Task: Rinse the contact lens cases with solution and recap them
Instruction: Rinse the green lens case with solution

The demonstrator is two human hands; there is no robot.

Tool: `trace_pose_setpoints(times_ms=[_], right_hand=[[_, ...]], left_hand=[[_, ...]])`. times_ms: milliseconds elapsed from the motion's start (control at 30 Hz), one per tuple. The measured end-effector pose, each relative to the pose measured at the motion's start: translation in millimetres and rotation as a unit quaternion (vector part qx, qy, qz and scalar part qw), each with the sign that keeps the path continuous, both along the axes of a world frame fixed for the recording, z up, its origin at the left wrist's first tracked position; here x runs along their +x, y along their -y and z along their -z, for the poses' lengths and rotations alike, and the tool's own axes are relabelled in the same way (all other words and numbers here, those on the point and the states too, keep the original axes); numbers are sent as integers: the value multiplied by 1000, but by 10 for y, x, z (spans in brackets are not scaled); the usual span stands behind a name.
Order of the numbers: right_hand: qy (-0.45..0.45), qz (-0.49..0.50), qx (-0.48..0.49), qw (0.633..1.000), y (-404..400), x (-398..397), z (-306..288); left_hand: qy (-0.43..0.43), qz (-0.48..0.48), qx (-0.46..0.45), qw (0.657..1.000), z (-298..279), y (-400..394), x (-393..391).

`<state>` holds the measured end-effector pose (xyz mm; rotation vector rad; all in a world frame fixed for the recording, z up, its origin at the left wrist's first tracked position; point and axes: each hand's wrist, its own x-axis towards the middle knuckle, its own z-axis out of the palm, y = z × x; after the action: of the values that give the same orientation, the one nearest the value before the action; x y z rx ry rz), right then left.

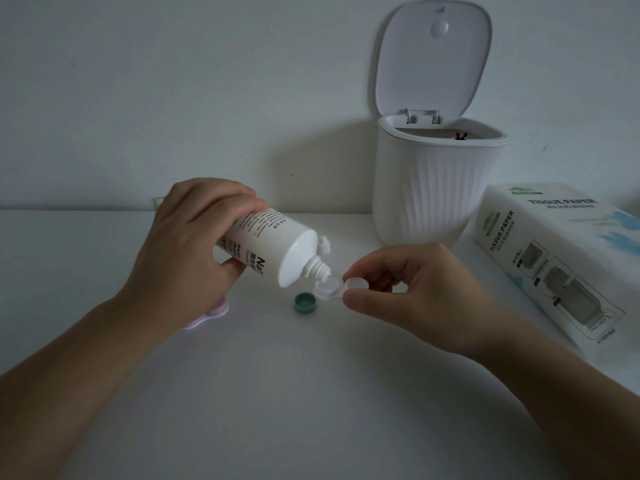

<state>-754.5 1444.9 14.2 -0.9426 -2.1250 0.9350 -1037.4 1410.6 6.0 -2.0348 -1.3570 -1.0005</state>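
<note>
A: Starting nearest, what's on the counter (311, 393)?

B: Two forearms reach in. Just beyond, a green cap (305, 302) lies loose, open side up. Left of it a pink case (211, 315) peeks out under the left wrist.

A: And the hands?

B: The right hand (412, 289) pinches the capped end of a clear lens case (337, 287), its grip clamped there, holding it at about counter level near the middle. The left hand (183, 244) is wrapped round the solution bottle (273, 244).

A: Which way does the bottle point?

B: Its long axis slants down to the right, nozzle just over the case's open well, flip cap hanging open.

A: So which step?

B: Rinsing the first well, I'd judge. Next calls for a gentle squeeze, tipping the liquid out, then screwing the green cap back on.

A: Farther back?

B: A white bin (436, 188) with its lid up, and a tissue box (554, 258) at right.
</note>
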Motion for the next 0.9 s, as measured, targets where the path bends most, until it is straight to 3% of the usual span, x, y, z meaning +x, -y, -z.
trace_pose_setpoints(times_ms=[900], right_hand=[[-2,-4,7,1000,-17,-7,11]], left_hand=[[-4,-1,5,1000,3,6,-13]])
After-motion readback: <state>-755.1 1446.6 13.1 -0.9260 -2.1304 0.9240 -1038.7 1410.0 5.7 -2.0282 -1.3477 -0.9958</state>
